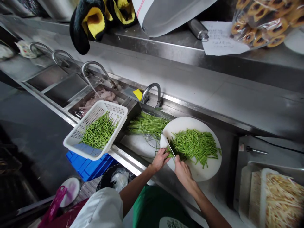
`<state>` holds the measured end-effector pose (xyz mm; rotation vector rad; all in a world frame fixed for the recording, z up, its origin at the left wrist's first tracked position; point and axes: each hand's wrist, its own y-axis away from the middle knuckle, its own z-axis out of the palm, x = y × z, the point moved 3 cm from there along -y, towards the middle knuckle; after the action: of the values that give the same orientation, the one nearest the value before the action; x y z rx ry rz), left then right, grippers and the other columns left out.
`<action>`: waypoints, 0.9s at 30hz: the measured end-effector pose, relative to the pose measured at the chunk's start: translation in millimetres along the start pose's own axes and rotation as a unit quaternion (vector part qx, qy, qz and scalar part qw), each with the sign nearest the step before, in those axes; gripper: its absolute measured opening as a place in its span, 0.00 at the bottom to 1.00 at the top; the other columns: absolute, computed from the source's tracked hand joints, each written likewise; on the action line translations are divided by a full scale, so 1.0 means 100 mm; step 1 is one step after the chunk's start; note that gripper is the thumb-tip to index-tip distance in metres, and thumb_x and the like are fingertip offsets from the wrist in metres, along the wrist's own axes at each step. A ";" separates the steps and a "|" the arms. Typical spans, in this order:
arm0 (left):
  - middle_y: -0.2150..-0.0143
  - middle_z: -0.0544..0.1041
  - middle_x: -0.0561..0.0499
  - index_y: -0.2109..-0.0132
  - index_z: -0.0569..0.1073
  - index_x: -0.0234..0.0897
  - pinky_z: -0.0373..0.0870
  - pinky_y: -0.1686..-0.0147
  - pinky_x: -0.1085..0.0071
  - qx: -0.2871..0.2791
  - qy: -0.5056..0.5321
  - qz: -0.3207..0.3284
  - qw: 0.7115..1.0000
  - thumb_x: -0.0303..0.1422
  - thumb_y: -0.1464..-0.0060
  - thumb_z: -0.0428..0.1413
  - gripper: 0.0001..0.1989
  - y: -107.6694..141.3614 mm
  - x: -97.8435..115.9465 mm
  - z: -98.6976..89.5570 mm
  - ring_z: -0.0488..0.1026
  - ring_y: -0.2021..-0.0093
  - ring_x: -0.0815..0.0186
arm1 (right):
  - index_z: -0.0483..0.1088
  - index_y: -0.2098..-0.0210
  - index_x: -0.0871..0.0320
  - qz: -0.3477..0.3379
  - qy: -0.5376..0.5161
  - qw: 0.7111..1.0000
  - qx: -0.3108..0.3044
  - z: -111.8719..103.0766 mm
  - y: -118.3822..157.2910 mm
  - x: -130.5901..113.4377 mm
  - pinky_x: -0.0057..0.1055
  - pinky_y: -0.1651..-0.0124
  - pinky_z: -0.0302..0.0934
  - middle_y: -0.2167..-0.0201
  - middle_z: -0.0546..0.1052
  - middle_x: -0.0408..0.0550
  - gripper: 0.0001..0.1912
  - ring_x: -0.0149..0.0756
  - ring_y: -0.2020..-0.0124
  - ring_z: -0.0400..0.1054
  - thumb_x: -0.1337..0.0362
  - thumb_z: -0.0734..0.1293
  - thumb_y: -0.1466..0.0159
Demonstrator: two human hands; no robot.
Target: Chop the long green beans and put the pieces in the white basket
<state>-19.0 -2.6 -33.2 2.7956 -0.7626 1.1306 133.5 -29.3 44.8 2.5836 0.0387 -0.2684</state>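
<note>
My right hand (182,171) is wrapped round the handle of a kitchen knife (170,146), its blade angled across the left part of a round white cutting board (201,173). Beside the blade, at the board's left edge, my left hand (160,159) has its fingers curled down on a small bunch of green stalks (169,152), partly hidden by the fingers. Right of the knife lies a heap of cut green pieces (198,144). Long uncut green stalks (149,124), thin like long beans, lie in the sink (133,146) to the left of the board.
A white perforated basket (68,141) of cut green pieces rests across the sink edge on the left. Behind it, water runs from a faucet (86,68) over pale meat (104,96). At right stands a container of bean sprouts (282,196). A steel shelf (156,46) overhangs the back.
</note>
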 end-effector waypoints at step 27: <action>0.51 0.75 0.45 0.53 0.75 0.38 0.68 0.46 0.59 0.045 0.034 -0.023 0.998 0.37 0.38 0.56 0.10 0.07 0.11 0.10 0.68 0.47 0.59 | 0.59 0.37 0.64 -0.026 0.092 0.995 0.005 0.08 0.09 0.06 0.29 0.60 0.60 0.61 0.81 0.60 0.23 0.41 0.59 0.77 0.71 0.54 0.30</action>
<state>-9.2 -15.3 -34.1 2.8135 -0.6526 1.2763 138.9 -41.0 41.5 2.6128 0.1724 -0.0492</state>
